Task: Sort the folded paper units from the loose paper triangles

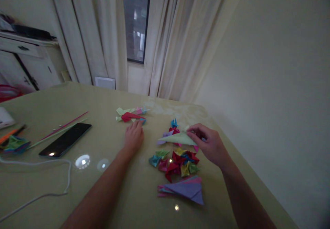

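My right hand [206, 141] pinches a pale green folded paper [179, 138] between thumb and fingers. Under and behind it lie purple, red and blue folded papers [174, 123]. My left hand [133, 135] is on the table, its fingers together and curled at a small blue folded paper [143, 121]; the fingertips are partly hidden. Just beyond that hand lies a red folded paper [131, 116] among pale green and pink ones. Nearer to me are a heap of colourful crumpled-looking folded papers [175, 162] and a stack of long pointed folded papers [184, 189], purple on top.
On the left of the table lie a black phone [66, 140], thin pink and green sticks [64, 125], a white cable [38, 162] and a bundle of colourful papers [15, 144]. A wall [278, 84] runs along the table's right side, and curtains [177, 40] hang behind it.
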`<state>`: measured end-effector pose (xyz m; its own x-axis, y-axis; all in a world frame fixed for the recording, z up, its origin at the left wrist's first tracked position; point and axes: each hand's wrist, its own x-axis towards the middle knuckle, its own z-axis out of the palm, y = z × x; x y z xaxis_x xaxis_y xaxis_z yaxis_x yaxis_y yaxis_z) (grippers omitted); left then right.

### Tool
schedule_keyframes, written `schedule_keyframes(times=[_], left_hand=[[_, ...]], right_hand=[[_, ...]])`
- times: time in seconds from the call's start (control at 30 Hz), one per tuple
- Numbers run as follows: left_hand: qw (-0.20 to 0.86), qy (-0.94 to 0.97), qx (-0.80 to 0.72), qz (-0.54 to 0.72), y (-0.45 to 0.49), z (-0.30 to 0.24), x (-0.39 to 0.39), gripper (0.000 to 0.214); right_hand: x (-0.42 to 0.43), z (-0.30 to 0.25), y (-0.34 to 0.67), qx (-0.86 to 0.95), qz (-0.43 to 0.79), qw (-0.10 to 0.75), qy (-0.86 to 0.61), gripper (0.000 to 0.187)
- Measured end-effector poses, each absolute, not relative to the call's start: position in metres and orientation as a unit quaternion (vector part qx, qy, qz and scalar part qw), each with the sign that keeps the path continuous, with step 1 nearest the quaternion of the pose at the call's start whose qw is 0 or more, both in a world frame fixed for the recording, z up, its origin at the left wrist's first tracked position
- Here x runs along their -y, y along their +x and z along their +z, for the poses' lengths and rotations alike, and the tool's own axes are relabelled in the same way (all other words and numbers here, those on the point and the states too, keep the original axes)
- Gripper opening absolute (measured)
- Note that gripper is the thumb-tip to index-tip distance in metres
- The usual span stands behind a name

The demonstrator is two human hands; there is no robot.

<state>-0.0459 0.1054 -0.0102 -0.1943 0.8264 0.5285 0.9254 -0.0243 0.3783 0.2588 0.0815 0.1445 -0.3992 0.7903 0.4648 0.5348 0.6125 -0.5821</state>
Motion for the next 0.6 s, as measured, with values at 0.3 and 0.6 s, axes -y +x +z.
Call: schedule_keyframes(times=[0.3, 0.6], left_hand=[[0.043, -0.643, 0.732, -0.219, -0.044, -0.013, -0.119, 0.056], [0.028, -0.675, 0.698, -0.238, -0.056, -0.014, -0.106, 0.028]], right_hand=[[0.032, 0.0, 0.333, 0.599, 0.099, 0.573, -0.55, 0.025], [0.05, 0.003, 0.318, 0.72, -0.015, 0.519, -0.46, 0.011]])
